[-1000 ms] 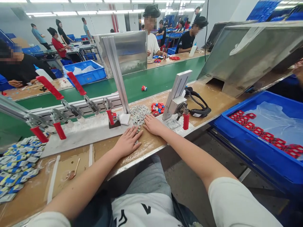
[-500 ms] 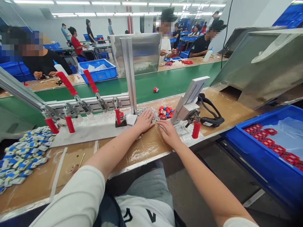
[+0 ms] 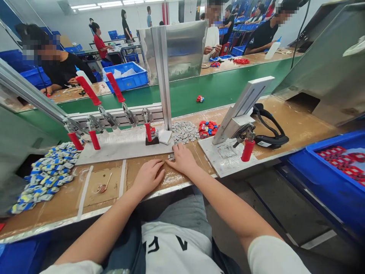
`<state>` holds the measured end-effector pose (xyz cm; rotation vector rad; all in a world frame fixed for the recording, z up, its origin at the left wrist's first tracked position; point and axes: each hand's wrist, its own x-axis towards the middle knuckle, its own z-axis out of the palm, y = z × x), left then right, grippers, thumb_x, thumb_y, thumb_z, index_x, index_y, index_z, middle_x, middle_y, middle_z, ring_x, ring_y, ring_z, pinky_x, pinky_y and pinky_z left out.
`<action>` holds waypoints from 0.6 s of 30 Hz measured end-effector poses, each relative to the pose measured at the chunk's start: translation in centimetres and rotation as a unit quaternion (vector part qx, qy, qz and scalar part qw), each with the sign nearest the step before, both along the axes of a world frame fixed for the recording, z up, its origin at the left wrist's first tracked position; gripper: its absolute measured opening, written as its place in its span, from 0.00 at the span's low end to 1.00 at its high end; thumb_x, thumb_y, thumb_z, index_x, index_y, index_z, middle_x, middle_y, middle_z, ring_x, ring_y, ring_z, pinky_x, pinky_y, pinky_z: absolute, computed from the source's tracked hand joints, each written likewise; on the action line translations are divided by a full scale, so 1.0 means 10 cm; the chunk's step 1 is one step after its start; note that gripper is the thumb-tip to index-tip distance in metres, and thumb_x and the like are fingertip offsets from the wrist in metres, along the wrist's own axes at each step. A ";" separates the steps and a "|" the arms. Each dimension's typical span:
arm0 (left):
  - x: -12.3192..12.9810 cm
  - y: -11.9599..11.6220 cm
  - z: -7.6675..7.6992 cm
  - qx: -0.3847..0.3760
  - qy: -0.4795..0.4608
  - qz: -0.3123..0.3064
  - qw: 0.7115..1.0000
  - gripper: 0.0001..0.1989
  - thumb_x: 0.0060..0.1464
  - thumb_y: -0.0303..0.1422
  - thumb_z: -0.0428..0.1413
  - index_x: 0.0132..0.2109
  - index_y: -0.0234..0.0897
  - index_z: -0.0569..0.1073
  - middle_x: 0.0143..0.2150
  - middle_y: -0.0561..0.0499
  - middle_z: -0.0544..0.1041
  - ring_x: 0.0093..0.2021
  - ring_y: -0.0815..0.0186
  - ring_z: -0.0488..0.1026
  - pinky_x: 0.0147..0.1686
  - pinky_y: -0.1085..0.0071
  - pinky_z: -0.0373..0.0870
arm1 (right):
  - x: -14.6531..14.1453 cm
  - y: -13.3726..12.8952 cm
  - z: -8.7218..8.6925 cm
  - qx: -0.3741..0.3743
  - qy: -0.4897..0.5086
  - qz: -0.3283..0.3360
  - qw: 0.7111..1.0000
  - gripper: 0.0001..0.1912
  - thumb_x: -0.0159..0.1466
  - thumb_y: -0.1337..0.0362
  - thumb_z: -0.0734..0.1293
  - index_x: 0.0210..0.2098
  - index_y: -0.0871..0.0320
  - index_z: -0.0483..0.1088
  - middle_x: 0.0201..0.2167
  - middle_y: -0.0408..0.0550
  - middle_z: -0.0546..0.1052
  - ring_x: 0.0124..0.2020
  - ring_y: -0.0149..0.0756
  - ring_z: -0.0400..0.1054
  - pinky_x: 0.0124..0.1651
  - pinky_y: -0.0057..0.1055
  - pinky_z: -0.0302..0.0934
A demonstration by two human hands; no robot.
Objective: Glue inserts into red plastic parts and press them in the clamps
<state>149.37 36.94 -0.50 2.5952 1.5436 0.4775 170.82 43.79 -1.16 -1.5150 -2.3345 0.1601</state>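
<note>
My left hand [image 3: 149, 176] rests palm down on the brown tabletop near its front edge, fingers loosely stretched, nothing seen in it. To its right, my right hand [image 3: 182, 160] lies with thumb and fingers apart. A few small grey flat pieces [image 3: 171, 156] lie by its fingers; whether it touches them I cannot tell. Behind the hands spreads a pile of grey flat pieces [image 3: 186, 132]. Red and blue plastic parts [image 3: 208, 128] are heaped beside that pile. On the clamp fixture's base plate [image 3: 125, 149], a red-handled toggle clamp [image 3: 148, 131] stands over a red part in a black holder.
Blue, white and yellow parts [image 3: 48, 177] are piled at left. A second clamp fixture [image 3: 241, 121] and a black strap [image 3: 270, 133] stand at right. Behind runs a green conveyor belt [image 3: 236, 91]. A blue crate [image 3: 313, 160] holds red parts. Several co-workers sit opposite.
My left hand has come back from the grey pile toward the table's front edge. My right hand has shifted left, its fingers now by the loose grey pieces. The camera view has shifted.
</note>
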 end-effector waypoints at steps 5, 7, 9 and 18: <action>0.23 0.05 -0.18 -0.029 0.004 -0.045 0.999 0.28 0.68 0.38 0.55 0.70 0.32 0.69 0.74 0.34 0.69 0.74 0.47 0.65 0.74 0.45 0.63 | -0.02 0.11 0.02 -0.016 -0.071 -0.023 0.997 0.22 0.73 0.52 0.65 0.56 0.63 0.67 0.55 0.64 0.73 0.54 0.53 0.68 0.54 0.43 0.65; 0.31 0.11 -0.19 -0.039 0.001 -0.064 0.997 0.29 0.68 0.40 0.55 0.71 0.31 0.68 0.75 0.34 0.67 0.76 0.47 0.63 0.75 0.46 0.61 | 0.09 0.16 0.04 -0.010 -0.099 -0.018 0.995 0.21 0.73 0.52 0.64 0.56 0.64 0.68 0.54 0.64 0.74 0.54 0.54 0.69 0.54 0.44 0.64; 0.33 0.15 -0.18 -0.042 0.005 -0.072 0.997 0.29 0.70 0.42 0.54 0.71 0.30 0.67 0.76 0.33 0.65 0.77 0.48 0.62 0.75 0.46 0.60 | 0.19 0.20 0.06 0.007 -0.125 0.010 0.992 0.21 0.73 0.53 0.63 0.55 0.64 0.68 0.53 0.64 0.74 0.53 0.56 0.69 0.54 0.46 0.64; 0.53 0.31 -0.18 -0.042 0.063 -0.119 0.990 0.33 0.71 0.47 0.52 0.75 0.32 0.64 0.78 0.33 0.62 0.79 0.47 0.58 0.76 0.46 0.59 | 0.32 0.74 0.18 0.074 -0.088 0.048 0.992 0.14 0.73 0.69 0.57 0.52 0.63 0.72 0.51 0.64 0.75 0.52 0.53 0.67 0.54 0.45 0.60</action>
